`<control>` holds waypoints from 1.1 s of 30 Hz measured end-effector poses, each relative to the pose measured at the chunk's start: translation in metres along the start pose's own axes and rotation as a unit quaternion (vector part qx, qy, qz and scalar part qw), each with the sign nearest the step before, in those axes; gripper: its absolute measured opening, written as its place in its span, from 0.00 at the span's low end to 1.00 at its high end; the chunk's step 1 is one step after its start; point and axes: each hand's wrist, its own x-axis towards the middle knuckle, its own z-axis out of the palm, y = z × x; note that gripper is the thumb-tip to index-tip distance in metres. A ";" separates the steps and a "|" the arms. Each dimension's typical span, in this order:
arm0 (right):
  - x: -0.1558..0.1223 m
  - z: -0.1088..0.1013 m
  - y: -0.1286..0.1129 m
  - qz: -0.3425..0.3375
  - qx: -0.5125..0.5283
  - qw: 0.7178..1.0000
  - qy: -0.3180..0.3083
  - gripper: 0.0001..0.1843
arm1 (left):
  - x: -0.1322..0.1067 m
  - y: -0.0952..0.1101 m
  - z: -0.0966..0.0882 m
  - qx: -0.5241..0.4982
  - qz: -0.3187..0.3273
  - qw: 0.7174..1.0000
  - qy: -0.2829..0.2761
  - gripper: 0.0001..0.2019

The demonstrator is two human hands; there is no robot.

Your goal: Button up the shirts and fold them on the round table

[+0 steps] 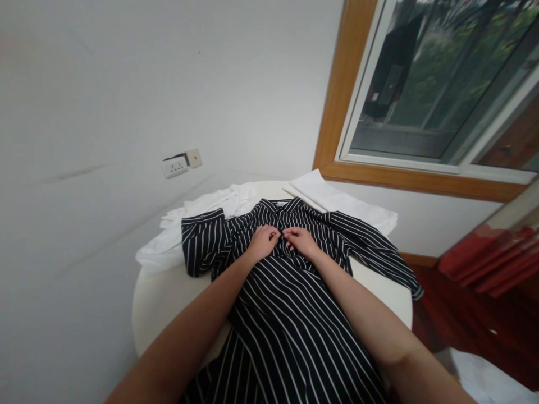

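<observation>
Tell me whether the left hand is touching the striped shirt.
Touching. The head view shows the left hand against the striped shirt, its fingers curled at the shirt's front.

White wall (pixel 126 84); wood-framed window (pixel 425 90) upper right; dark reddish floor (pixel 455 325); red curtain (pixel 484 258).

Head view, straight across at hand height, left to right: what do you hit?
Crumpled white cloth → striped garment's folded sleeve → left hand → right hand → striped garment's outstretched sleeve → red curtain.
</observation>
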 end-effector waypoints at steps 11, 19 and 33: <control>0.003 0.003 0.005 -0.058 -0.102 0.992 0.039 0.09 | 0.005 -0.005 0.002 0.001 -0.005 1.000 -0.025 0.10; 0.002 0.007 0.005 -0.126 -0.208 0.966 0.090 0.10 | 0.006 -0.004 0.008 0.008 -0.029 0.999 -0.017 0.16; 0.002 0.008 0.005 -0.082 -0.120 0.989 0.037 0.09 | 0.004 -0.003 0.010 0.031 -0.048 0.998 0.006 0.13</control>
